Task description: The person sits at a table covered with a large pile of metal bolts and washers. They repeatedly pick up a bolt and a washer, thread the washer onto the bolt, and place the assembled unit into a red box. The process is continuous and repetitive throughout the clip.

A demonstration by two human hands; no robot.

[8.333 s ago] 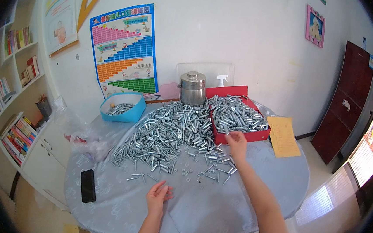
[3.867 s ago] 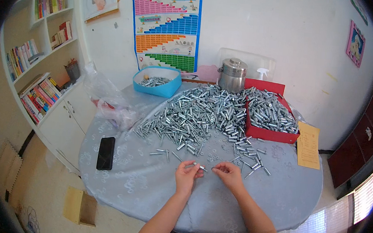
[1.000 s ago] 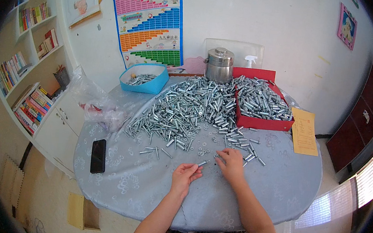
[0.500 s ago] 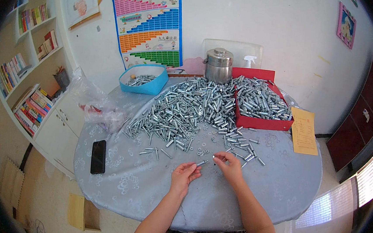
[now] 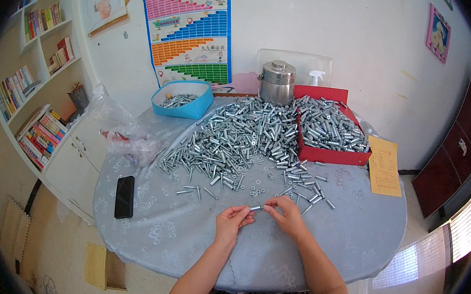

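Note:
My left hand [image 5: 233, 220] is closed in a pinch around a silver expansion bolt [image 5: 255, 208], held almost level above the near part of the table. At the bolt's right end, the fingertips of my right hand [image 5: 287, 214] are pressed together on a small metal piece, mostly hidden by the fingers. Just beyond my hands lie several loose washers [image 5: 257, 192]. Past them spreads a big heap of silver bolts [image 5: 230, 141], and a few single bolts [image 5: 316, 197] lie beside my right hand.
A red box [image 5: 331, 155] full of bolts stands at the back right, near a yellow paper sheet [image 5: 384, 167]. Behind the heap are a steel canister [image 5: 277, 84] and a blue bin [image 5: 197, 108] of parts. A black phone [image 5: 125, 197] and plastic bag [image 5: 128, 138] lie left.
My right hand has moved left and slightly down, bringing its pinched fingertips from beside the bolt to its end. The left hand stays nearly in place with the bolt.

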